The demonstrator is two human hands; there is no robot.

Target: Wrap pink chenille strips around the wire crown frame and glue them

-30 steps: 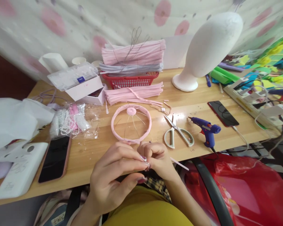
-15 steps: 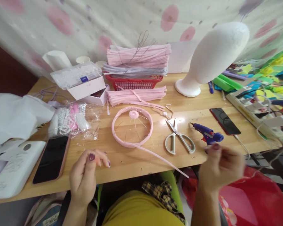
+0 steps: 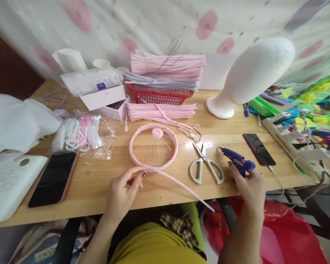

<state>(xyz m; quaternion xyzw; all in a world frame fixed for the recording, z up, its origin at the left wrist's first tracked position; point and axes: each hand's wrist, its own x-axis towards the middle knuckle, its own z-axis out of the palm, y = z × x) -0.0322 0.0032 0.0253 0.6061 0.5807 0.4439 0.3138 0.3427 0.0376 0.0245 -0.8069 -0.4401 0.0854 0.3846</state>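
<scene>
A pink-wrapped ring [image 3: 175,154] lies on the table, with thin wires running to a small pink coil [image 3: 157,133]. A loose pink strip [image 3: 185,183] trails from its near edge past the table's front. My left hand [image 3: 125,189] is at the ring's near left edge, thumb and forefinger closed on the rim; the other fingers are curled. My right hand [image 3: 249,187] has its fingers around the handle of a blue glue gun [image 3: 238,160], whose nozzle points left. Between the hands lie scissors [image 3: 203,159] with pale handles, blades slightly apart.
Behind the ring are a bundle of pink strips [image 3: 162,112] and a red basket [image 3: 159,97] piled with more strips. A white foam head [image 3: 260,73] stands at back right. Phones [image 3: 53,179] [image 3: 259,149], bagged beads [image 3: 79,135] and a power strip [image 3: 288,141] lie about.
My left hand has moved right and forward to the ring's rim. My right hand has moved onto the glue gun. The view has shifted slightly; the ring and scissors look unmoved.
</scene>
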